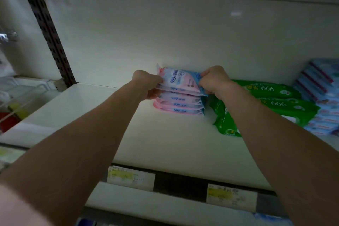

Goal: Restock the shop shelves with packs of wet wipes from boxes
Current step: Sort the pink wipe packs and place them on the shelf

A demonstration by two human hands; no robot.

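A: What was over on the left?
B: A dark slotted post [52, 42] rose at the back corner, where the white shelf [165, 143] began

A: And the left hand [147, 84]?
B: It reached to the back of the shelf, fingers curled round the left end of the top pack [181, 80] on a stack of pink packs [180, 103]

A: Where did that stack sit?
B: Flat on the shelf, close to the back wall, between the two hands. The top pack lay tilted, its right end raised

A: The right hand [214, 82]?
B: Clenched on the pack's blue right edge, pinching it

A: Further right?
B: Green packs [275, 97] lay just beside the pink ones, partly behind the right forearm, then blue packs [320, 95] piled at the edge of view

A: Anything in front?
B: Two price tags [131, 177] on the shelf's front rail, print too blurred to read
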